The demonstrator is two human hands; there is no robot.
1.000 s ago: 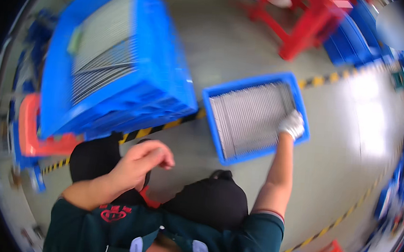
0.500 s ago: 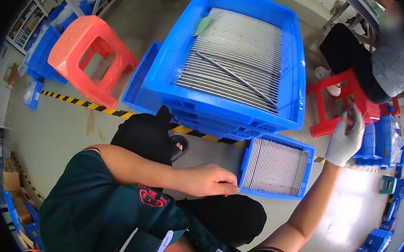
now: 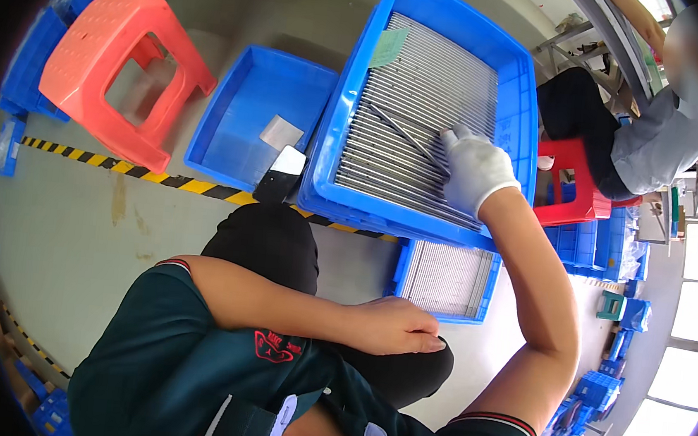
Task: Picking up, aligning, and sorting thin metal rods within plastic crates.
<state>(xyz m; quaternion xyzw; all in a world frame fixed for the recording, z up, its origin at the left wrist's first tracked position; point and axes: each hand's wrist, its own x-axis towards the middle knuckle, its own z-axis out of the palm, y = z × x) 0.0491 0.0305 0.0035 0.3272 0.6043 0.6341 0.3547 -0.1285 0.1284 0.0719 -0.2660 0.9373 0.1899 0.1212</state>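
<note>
Two blue bins (image 3: 403, 212) of thin metal rods (image 3: 441, 64)

This wide fisheye camera sits on the left of my head, looking down and forward from just above my shirt (image 3: 346, 396) at six o'clock. My left hand (image 3: 393, 326) at five and right hand (image 3: 475, 175) at two show close up; the blue bin (image 3: 526, 109) at one is near too, the windows (image 3: 694, 310) at three well off.
</note>
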